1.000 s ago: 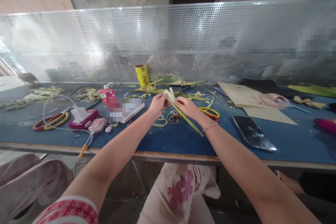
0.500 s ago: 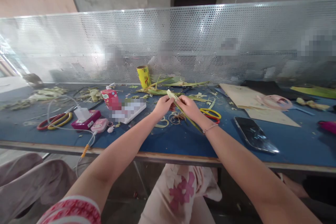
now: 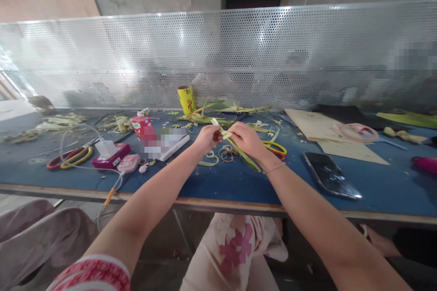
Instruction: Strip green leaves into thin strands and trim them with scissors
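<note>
Between my hands is a pale green plant leaf strip, folded or crossed at its whitish upper end, its long green tail hanging down under my right wrist. My left hand pinches the strip near its pale tip. My right hand is closed on it just to the right, fingers over the crossed part. Just below my hands, curled leaf scraps and a tangle of thin brown fibre lie on the blue table. Yellow and red scissor handles show beside my right wrist.
A yellow tube and long leaves lie towards the perforated metal screen. At left are a red drink carton, a purple power strip and scissors. A phone and brown paper lie at right.
My hands have moved slightly apart, my left hand a little to the left. More of the pale crossed part shows between them, and the green tail has turned broader to view.
</note>
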Available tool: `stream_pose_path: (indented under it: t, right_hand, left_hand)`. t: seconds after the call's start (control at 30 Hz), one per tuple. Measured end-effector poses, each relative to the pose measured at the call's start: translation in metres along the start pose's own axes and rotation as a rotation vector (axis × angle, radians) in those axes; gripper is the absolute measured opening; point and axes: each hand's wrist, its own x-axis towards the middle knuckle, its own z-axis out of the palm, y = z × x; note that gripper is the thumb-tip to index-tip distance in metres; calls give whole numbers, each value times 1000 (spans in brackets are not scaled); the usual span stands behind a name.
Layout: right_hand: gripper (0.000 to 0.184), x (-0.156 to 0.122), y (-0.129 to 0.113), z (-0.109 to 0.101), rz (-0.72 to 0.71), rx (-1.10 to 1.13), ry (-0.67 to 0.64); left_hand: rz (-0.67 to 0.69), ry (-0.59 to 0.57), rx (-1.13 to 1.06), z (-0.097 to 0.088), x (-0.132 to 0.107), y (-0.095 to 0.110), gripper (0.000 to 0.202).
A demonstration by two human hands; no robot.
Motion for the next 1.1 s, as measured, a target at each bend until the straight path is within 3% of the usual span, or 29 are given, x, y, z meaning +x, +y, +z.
stream_pose_path:
  t: [0.1, 0.17, 0.37, 0.53, 0.7, 0.87, 1.1]
  right_hand:
    - [28, 1, -3, -3, 34, 11, 62]
    - [30, 2, -2, -2, 104, 6, 95]
    - [29, 2, 2, 3, 391, 97, 153]
    - [30, 4, 5, 5, 549, 199, 165]
    - [23, 3, 9, 7, 547, 185, 124]
    - [27, 1, 8, 9, 478, 108, 66]
    - [21, -2, 5, 10, 377, 17, -86]
  left_hand:
    - [13, 92, -12, -5, 4, 3, 20]
    - [37, 92, 7, -7, 4, 4, 20]
    - [71, -216, 148, 0, -5, -3, 25]
    - [184, -237, 268, 5, -10, -4, 24]
    - [130, -188, 353, 8, -12, -3, 16]
    - [57, -112, 257, 8, -10, -3, 11]
    - [78, -78, 309, 5, -8, -4, 18]
